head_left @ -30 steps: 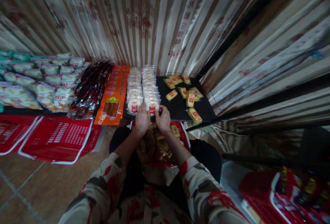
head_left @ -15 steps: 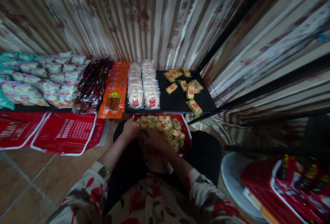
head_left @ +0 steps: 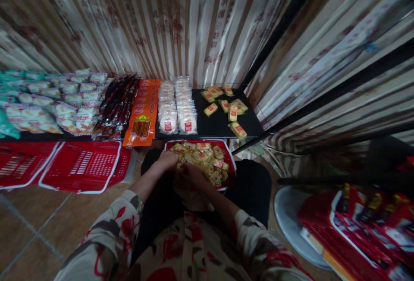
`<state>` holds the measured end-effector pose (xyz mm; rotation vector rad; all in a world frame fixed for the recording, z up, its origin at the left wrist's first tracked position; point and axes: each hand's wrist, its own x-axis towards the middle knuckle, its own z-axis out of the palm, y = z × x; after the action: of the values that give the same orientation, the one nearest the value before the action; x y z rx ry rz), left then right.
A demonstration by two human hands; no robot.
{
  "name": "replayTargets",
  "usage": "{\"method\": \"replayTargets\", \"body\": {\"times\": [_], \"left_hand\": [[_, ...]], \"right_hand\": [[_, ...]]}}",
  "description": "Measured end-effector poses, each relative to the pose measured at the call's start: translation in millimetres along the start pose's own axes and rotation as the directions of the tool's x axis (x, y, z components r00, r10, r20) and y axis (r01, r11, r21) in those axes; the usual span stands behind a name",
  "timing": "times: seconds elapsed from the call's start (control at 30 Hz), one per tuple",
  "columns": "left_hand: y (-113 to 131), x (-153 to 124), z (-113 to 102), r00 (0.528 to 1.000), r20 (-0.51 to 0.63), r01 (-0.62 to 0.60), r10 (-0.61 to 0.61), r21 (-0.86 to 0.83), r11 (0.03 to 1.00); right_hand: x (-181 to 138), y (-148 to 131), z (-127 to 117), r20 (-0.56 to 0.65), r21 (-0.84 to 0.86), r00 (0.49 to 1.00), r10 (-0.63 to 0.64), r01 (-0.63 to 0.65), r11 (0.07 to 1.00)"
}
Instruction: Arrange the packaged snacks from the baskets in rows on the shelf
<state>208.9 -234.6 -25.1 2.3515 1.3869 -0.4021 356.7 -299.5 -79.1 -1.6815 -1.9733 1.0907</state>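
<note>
A red basket point(head_left: 233, 165) rests between my knees, filled with yellow-wrapped snack packets point(head_left: 207, 156) with red labels. My left hand point(head_left: 167, 160) is closed at the basket's left side, against the packets. Close beside it and a little nearer to me, my right hand point(head_left: 191, 176) is also closed, over the near left part of the basket. Whatever the fingers of either hand grip is hidden by the dim light and the hands themselves. More yellow packets point(head_left: 233, 112) lie loosely on the right end of the black shelf point(head_left: 207, 130) just ahead.
Along the shelf stand two rows of round white crackers point(head_left: 177, 108), an orange snack pack point(head_left: 139, 119), dark glossy packets point(head_left: 113, 108) and white snack bags point(head_left: 66, 117). Red baskets point(head_left: 84, 164) sit below left. Red packages point(head_left: 371, 229) fill a basket at right. A striped curtain point(head_left: 181, 22) hangs behind.
The view has turned slightly, so the shelf's right end and the right-hand basket sit further left. My hands stay together at the left of the basket, with small finger movement.
</note>
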Motion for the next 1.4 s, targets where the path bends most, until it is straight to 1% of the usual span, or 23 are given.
{"method": "replayTargets", "body": {"times": [0.07, 0.13, 0.2, 0.3, 0.4, 0.5, 0.57, 0.67, 0.73, 0.8, 0.83, 0.9, 1.0, 1.13, 1.23, 1.3, 1.4], "left_hand": [[-1, 1, 1, 1.0, 0.015, -0.01, 0.01, -0.022, 1.0], [-1, 1, 2, 1.0, 0.009, -0.013, 0.013, -0.048, 0.999], [-2, 0, 2, 1.0, -0.013, 0.001, -0.002, -0.075, 0.997], [-4, 0, 2, 0.998, -0.058, 0.02, -0.027, -0.126, 0.992], [-7, -1, -1, 0.993, -0.115, 0.008, -0.031, -0.197, 0.98], [-10, -2, -5, 0.983, -0.174, 0.001, -0.052, -0.278, 0.96], [-12, -4, -8, 0.976, -0.204, -0.002, -0.069, -0.329, 0.944], [-12, -7, -10, 0.971, -0.228, -0.021, -0.074, -0.386, 0.922], [-12, -8, -9, 0.969, -0.239, -0.039, -0.067, -0.411, 0.911], [-11, -9, -8, 0.966, -0.249, -0.054, -0.062, -0.432, 0.9], [-11, -9, -7, 0.965, -0.254, -0.059, -0.062, -0.444, 0.894], [-11, -10, -5, 0.962, -0.264, -0.066, -0.074, -0.485, 0.872], [-14, -11, -2, 0.944, -0.301, -0.057, -0.136, -0.554, 0.83], [-22, -19, -2, 0.897, -0.37, -0.025, -0.243, -0.592, 0.806], [-27, -28, -5, 0.871, -0.4, -0.035, -0.284, -0.628, 0.778], [-28, -33, -6, 0.866, -0.412, -0.058, -0.283, -0.645, 0.762], [-23, -33, -7, 0.873, -0.405, -0.072, -0.27, -0.656, 0.751]], "right_hand": [[-1, 3, 1, -0.034, 0.043, 0.999, -0.019, 0.021, 0.999], [-2, 6, 1, -0.075, 0.097, 0.997, -0.001, 0.008, 0.995], [-3, 12, 0, -0.104, 0.112, 0.994, 0.034, -0.022, 0.994], [-5, 21, -7, -0.148, 0.073, 0.986, 0.078, -0.068, 0.995], [-8, 29, -12, -0.206, 0.034, 0.971, 0.119, -0.115, 0.993], [-11, 31, -11, -0.271, 0.005, 0.955, 0.118, -0.121, 0.993], [-12, 27, -8, -0.324, 0.013, 0.943, 0.074, -0.073, 0.997], [-10, 14, -5, -0.378, 0.057, 0.926, -0.021, 0.046, 0.997], [-8, 4, -5, -0.36, 0.089, 0.929, -0.087, 0.127, 0.988], [-5, -6, -7, -0.321, 0.148, 0.941, -0.111, 0.166, 0.975], [-4, -9, -8, -0.31, 0.187, 0.946, -0.097, 0.161, 0.969], [-2, -14, -10, -0.307, 0.249, 0.951, -0.031, 0.112, 0.962], [-1, -14, -10, -0.296, 0.302, 0.953, 0.061, 0.033, 0.953], [-3, -6, -5, -0.307, 0.372, 0.948, 0.086, 0.036, 0.928], [-3, -1, 0, -0.336, 0.405, 0.932, 0.139, 0.009, 0.914], [-2, 1, 1, -0.351, 0.425, 0.921, 0.171, -0.006, 0.905], [1, 1, 1, -0.367, 0.476, 0.91, 0.194, 0.005, 0.879]]}}
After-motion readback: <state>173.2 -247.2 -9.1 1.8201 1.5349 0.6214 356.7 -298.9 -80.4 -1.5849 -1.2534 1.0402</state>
